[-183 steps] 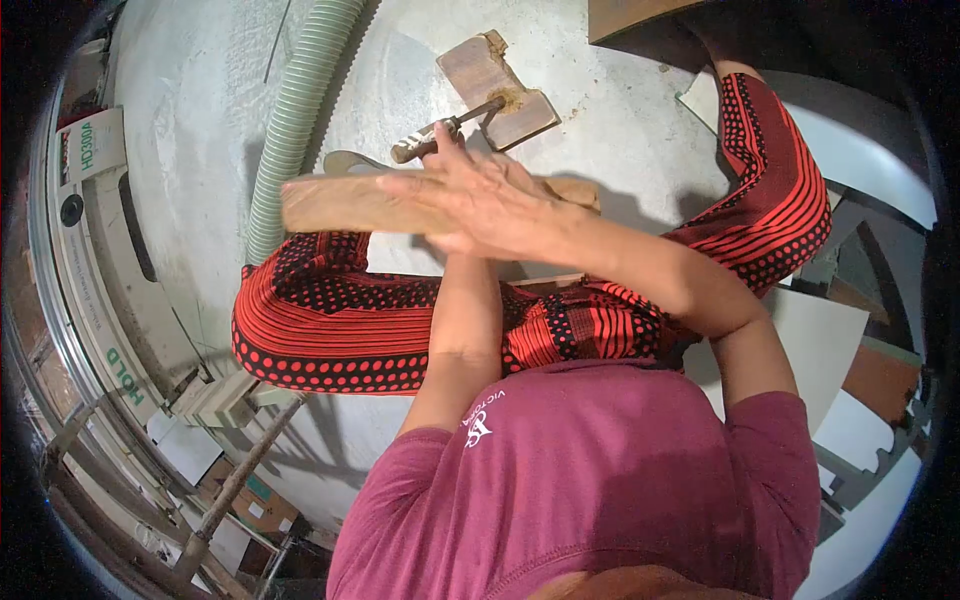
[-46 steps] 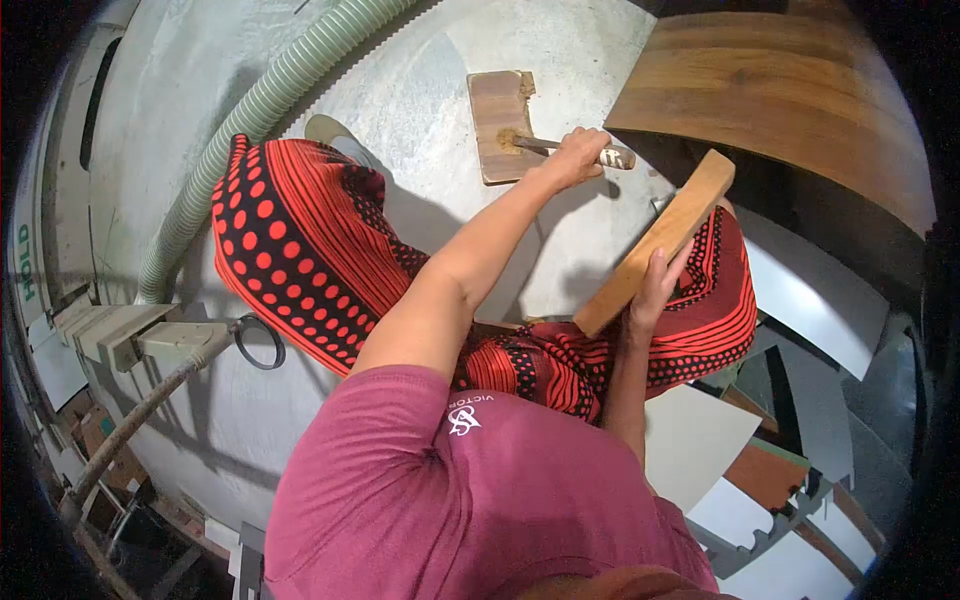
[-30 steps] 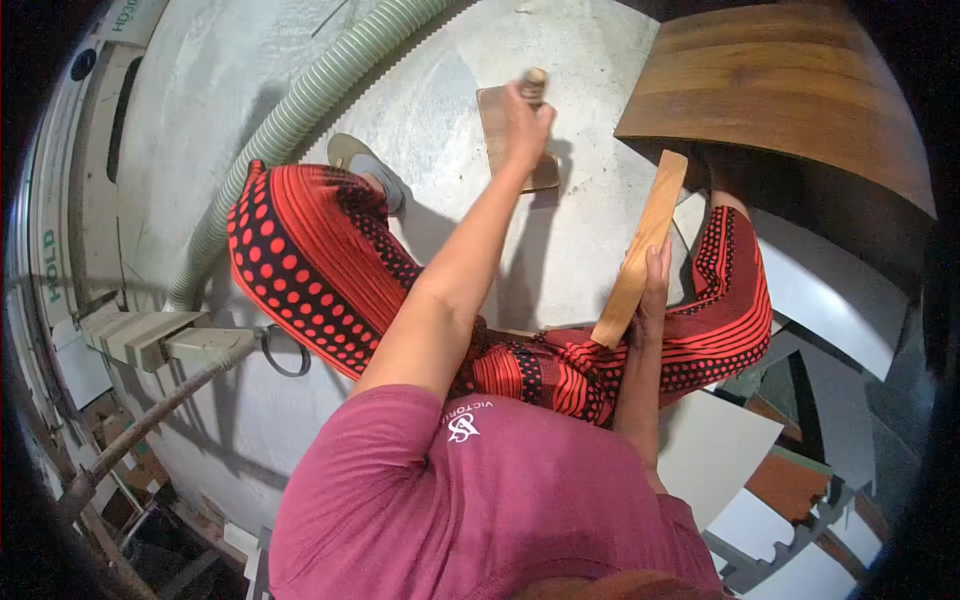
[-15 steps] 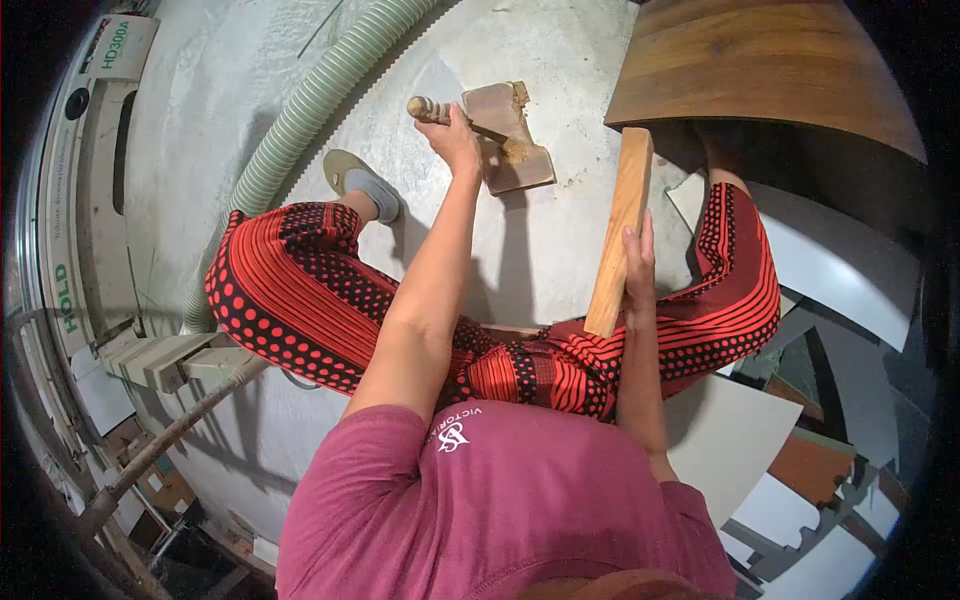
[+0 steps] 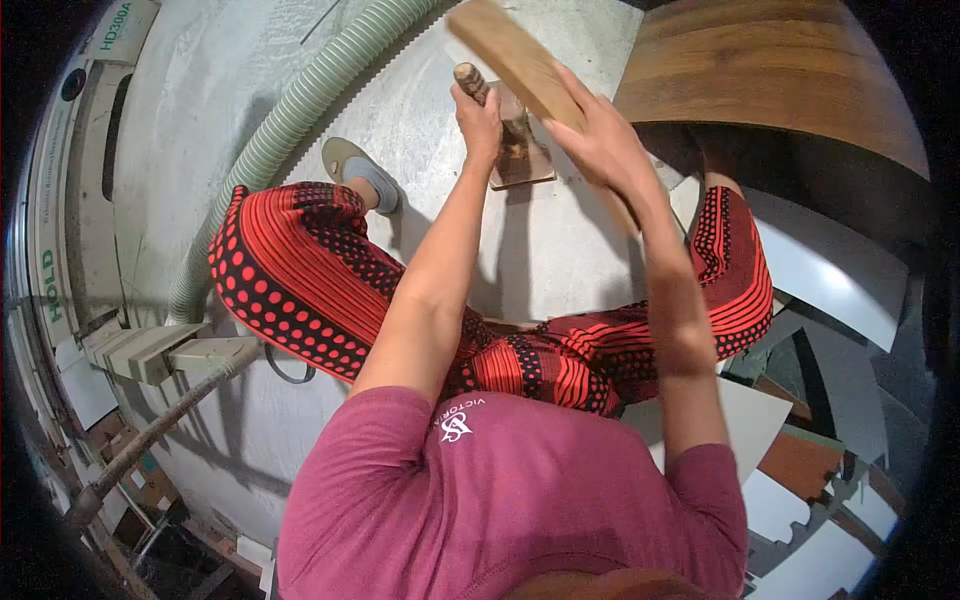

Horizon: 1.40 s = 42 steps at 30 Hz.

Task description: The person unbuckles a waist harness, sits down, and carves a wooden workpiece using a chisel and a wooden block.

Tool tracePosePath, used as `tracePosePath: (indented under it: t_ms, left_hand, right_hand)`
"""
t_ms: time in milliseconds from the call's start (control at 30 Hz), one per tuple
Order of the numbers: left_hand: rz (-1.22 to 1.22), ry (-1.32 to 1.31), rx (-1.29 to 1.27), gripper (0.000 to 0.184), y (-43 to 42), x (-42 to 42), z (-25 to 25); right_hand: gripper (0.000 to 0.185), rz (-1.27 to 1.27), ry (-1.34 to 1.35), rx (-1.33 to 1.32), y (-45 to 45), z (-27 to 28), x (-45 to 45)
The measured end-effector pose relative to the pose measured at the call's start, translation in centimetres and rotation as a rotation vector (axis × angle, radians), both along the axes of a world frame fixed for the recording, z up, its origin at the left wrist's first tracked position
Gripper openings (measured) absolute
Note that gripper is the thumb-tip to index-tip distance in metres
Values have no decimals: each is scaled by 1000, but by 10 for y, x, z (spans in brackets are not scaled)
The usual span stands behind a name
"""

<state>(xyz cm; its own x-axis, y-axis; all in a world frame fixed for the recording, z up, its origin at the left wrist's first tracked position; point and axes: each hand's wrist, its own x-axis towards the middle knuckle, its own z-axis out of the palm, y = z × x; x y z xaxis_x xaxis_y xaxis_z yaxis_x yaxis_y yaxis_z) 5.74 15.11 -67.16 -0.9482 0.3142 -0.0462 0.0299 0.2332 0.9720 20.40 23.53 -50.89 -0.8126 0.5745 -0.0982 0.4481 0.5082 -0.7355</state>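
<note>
My left hand [image 5: 482, 128] is closed around the wooden handle of a chisel [image 5: 469, 80], whose upper end sticks out above my fingers. The chisel's blade is mostly hidden behind the hand. Below and beside it, a notched wooden block [image 5: 525, 172] lies on the floor, partly covered by my left hand and the raised bar. My right hand [image 5: 608, 150] grips a long wooden bar [image 5: 515, 62], held tilted in the air with its far end over the chisel and block. The bar and right hand are slightly blurred.
A ribbed green hose [image 5: 320, 100] curves along the concrete floor [image 5: 430, 140] at left. A curved wood-grain panel [image 5: 770, 70] stands at upper right. Board offcuts [image 5: 800, 455] lie at right, and a metal rod [image 5: 165, 430] is at lower left. My legs are spread around the work.
My right hand has swung the wooden bar up and to the left, from beside my right leg to above the block. The chisel in my left hand has shifted up and stands more upright.
</note>
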Motion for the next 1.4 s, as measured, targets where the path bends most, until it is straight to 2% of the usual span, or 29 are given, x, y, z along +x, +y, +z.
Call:
tracePosePath:
  t_ms: [67,100,167,233,300,367,433,500,533,567,600,700,833,900,967,1133,1200,1267,1367,1400]
  left_hand:
    - [-5,41,46,45,1,4,5]
    - [-12,80,91,43,1,4,3]
    - [-14,59,54,43,1,-2,1]
    - [7,79,98,42,-1,-2,-4]
    - [-26,92,137,43,-1,-5,-9]
    - [-72,117,169,44,-2,-6,-9]
    - [-28,172,52,46,-3,-6,-7]
    - [63,90,43,47,-9,-2,9]
    - [151,10,39,49,-11,0,18]
    - [149,10,32,49,-12,-1,19]
    - [195,65,3,50,-14,-4,19]
    - [225,137,-62,55,-17,-3,22]
    - [292,94,-67,54,-21,9,1]
    - [389,192,-52,54,-23,14,-6]
    - [364,116,-33,55,-26,16,-7]
    - [383,124,17,53,-30,20,-15]
    - [367,153,21,51,-36,18,-26]
    - [338,32,157,47,-42,12,-37]
    - [470,-53,241,47,-42,22,-7]
    - [469,-17,155,45,-42,24,-4]
  right_hand:
    - [70,304,-266,151,15,6,-27]
    - [70,304,-265,153,14,14,-34]
    - [68,396,-311,376,14,27,-48]
    - [69,391,-300,384,9,24,-51]
    - [71,358,-166,267,4,16,-48]
    - [72,348,-227,242,-1,7,-42]
    - [73,337,-280,216,-1,1,-37]
    - [73,246,-199,-78,4,-4,-21]
    - [73,245,-203,-87,4,-7,-9]
    - [74,156,-81,-83,3,-7,6]
    - [75,63,43,-80,5,-9,19]
    - [73,-61,140,-105,19,-45,64]
    - [71,-218,131,-191,14,-72,120]
    - [72,-285,167,-293,11,-91,139]
    - [72,-299,164,-295,8,-99,146]
    - [71,-258,107,-241,2,-72,122]
    - [72,-150,104,-168,-6,-53,101]
    - [73,-91,110,-140,-20,-32,80]
    - [74,11,61,-149,-41,1,54]
    - [75,53,12,-186,-50,9,48]
